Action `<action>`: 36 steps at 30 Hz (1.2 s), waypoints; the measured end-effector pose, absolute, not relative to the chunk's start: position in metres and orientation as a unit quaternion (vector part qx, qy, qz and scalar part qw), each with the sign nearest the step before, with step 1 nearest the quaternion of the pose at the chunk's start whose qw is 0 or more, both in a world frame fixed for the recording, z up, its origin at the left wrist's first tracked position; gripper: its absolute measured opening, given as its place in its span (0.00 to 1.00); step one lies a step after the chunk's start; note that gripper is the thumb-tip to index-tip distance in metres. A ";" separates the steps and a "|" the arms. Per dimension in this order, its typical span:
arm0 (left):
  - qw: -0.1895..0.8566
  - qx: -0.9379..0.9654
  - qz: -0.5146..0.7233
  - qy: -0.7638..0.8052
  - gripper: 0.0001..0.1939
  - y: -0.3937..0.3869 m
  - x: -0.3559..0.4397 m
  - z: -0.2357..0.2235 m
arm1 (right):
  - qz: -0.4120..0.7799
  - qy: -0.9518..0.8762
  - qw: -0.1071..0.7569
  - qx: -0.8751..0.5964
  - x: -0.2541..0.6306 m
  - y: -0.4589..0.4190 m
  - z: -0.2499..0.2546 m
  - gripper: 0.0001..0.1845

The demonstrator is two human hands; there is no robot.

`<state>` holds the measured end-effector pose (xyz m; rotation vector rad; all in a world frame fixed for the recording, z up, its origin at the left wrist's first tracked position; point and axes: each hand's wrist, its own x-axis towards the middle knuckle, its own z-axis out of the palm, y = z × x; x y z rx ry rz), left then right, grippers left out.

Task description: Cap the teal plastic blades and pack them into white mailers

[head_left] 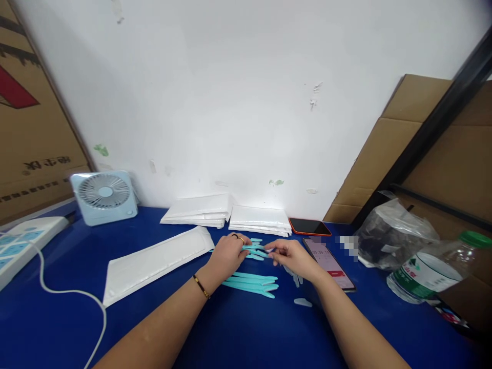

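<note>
My left hand (229, 254) is closed over the far group of slim teal forked strips (254, 252), its thumb and fingers pressing on them. Facing it, my right hand (290, 256) pinches a small pale piece (268, 250) against the tips of these strips; the fingers partly cover it. Closer to me lies another group of teal forked strips (253, 283), side by side with their forked ends to the right. Several translucent flat pieces (296, 277) lie under and beside my right wrist, and one loose translucent piece (303, 302) sits nearer to me.
A white padded envelope (154, 264) lies left; two stacks of white envelopes (198, 209) are against the wall. Two phones (330, 264) lie right, near a plastic bag (392, 233) and green-capped bottle (426, 271). A fan (105, 197), power strip (26, 246) and white cable (73, 292) occupy the left.
</note>
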<state>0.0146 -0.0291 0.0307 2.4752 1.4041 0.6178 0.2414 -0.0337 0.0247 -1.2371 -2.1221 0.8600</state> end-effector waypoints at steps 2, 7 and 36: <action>0.111 0.841 0.224 0.480 0.12 -0.029 0.012 0.031 | 0.265 -0.809 0.260 -0.455 0.252 -0.033 0.028 0.11; 0.211 0.871 0.125 0.426 0.11 -0.032 0.003 0.029 | 0.243 -0.853 0.145 -0.439 0.278 -0.028 0.028 0.15; 0.155 0.877 0.127 0.437 0.05 -0.031 0.007 0.031 | 0.356 -0.783 0.217 -0.461 0.264 -0.033 0.029 0.07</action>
